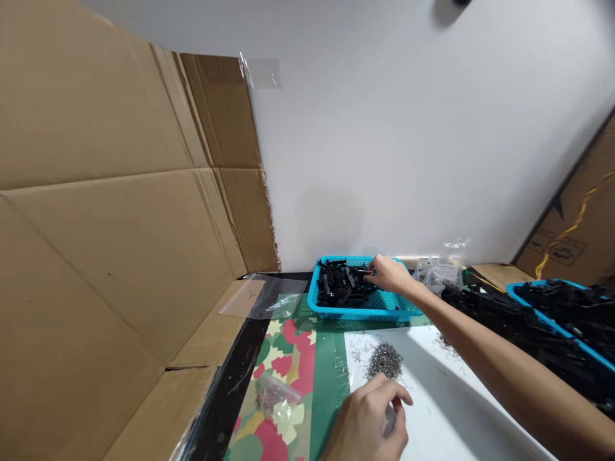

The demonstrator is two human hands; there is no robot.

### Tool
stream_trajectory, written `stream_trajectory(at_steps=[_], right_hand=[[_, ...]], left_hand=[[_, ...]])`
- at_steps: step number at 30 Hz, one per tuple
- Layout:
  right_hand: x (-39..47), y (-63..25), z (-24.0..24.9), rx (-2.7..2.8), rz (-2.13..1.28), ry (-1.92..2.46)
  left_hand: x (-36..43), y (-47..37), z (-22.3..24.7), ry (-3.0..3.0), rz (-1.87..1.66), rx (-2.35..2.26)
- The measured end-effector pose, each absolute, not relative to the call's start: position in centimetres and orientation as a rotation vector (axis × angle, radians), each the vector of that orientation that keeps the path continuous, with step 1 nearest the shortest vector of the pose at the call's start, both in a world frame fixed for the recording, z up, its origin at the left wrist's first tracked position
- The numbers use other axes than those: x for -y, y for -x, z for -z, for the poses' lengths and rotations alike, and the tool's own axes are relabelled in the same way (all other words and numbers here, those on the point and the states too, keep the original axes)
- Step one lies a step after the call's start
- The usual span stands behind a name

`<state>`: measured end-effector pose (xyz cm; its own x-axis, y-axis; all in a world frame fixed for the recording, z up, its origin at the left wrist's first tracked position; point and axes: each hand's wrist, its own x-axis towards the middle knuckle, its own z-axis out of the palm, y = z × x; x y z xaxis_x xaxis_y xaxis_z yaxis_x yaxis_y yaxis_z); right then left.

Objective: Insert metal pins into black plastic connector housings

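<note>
My right hand (390, 274) reaches over the blue plastic basket (365, 314), its fingers pinched at the edge of a heap of black plastic parts (342, 285). A thin dark part shows at the fingertips, mostly hidden by them. Nearer to me, my left hand (368, 419) hovers low over a white sheet (432, 410), fingers loosely bent, with a gap between thumb and index finger and nothing visible in it. Just beyond its knuckles lies a pile of small metal springs or wire pieces (385, 360), with some strewn around.
Cardboard (96, 256) walls off the left side. Clear plastic bags (278, 397) lie on the patterned cover and another bag (439, 272) stands by the wall. More black parts (494, 320) and a second blue basket (538, 307) occupy the right.
</note>
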<state>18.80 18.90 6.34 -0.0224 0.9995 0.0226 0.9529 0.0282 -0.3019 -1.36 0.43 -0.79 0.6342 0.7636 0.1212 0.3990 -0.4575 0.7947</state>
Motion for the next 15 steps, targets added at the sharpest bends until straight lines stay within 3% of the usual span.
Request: stream_trajectory(at_steps=[15], right_hand=[[-13.9, -21.9, -8.7, 1.714, -0.257, 1.505]], left_hand=[[-0.9, 1.5, 1.2, -2.015, -0.653, -0.896]])
